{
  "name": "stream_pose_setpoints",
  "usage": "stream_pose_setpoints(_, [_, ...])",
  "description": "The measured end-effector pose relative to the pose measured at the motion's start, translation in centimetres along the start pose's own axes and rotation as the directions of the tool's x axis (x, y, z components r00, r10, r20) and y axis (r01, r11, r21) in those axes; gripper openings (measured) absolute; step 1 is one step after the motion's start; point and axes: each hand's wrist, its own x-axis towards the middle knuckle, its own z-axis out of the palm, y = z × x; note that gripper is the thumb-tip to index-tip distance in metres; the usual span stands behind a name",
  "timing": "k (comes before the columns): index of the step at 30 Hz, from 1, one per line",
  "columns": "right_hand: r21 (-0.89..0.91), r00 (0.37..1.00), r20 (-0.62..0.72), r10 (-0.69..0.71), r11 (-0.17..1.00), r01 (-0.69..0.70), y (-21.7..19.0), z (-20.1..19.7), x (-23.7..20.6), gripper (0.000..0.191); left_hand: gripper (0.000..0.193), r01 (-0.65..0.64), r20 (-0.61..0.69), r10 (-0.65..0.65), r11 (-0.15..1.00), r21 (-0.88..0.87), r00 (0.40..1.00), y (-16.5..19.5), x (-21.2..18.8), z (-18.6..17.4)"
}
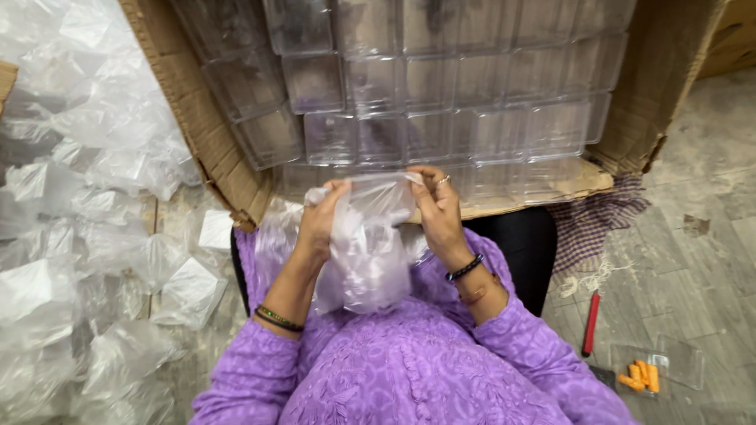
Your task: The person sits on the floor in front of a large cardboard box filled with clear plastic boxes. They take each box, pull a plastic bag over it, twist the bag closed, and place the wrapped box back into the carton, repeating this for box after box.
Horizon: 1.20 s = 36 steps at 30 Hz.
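We hold a thin clear plastic bag up in front of our chest, its mouth at the top and its body hanging down over the purple tunic. Our left hand grips the left edge of the mouth, fingers pressed together on the film; our right hand pinches the right edge between thumb and forefingers, so both hands are closed on the bag and pulling its opening apart. We judge this to be the opening or closing of the bag's mouth, and whichever follows would call for a steady grip on both edges, since the film is slack and crumpled

Just beyond our hands lies a large cardboard carton on its side, filled with rows of clear plastic boxes stacked tightly. To our left the floor is heaped with bagged clear boxes, many of them. To our right, on the grey floor, lie a checked cloth, a red-handled tool and a small clear tray with orange pieces

Whether the bag already holds a box is hard to tell: the film is cloudy and folds over itself. Our fingertips are partly hidden behind the plastic, the carton's top is cut off by the frame, and what the orange pieces are we cannot make out
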Motion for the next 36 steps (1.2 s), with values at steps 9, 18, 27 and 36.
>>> stream_pose_setpoints(9, [0.039,0.935,0.309,0.173,0.98,-0.194,7.1,5.1,-4.5,0.011,0.044,0.516,0.195,-0.529,0.849,0.115,0.826,-1.6,-11.2,-9.5])
stream_pose_setpoints(18, [-0.636,0.844,0.512,-0.159,0.59,0.497,1.4,1.1,-3.6,0.032,0.072,0.356,-0.519,-0.181,0.898,0.259,0.835,9.5,-20.6,-27.6])
stream_pose_setpoints(27, [-0.763,0.783,0.599,-0.166,0.177,0.621,3.7,-2.8,3.2,0.047,0.096,0.518,-0.676,0.13,0.544,0.66,0.725,3.9,-19.8,-28.1])
stream_pose_setpoints(36, [-0.765,0.768,0.619,0.165,0.35,0.541,3.4,-1.8,9.3,0.063,0.057,0.538,-0.552,0.452,0.172,0.825,0.701,13.0,-18.4,-22.4])
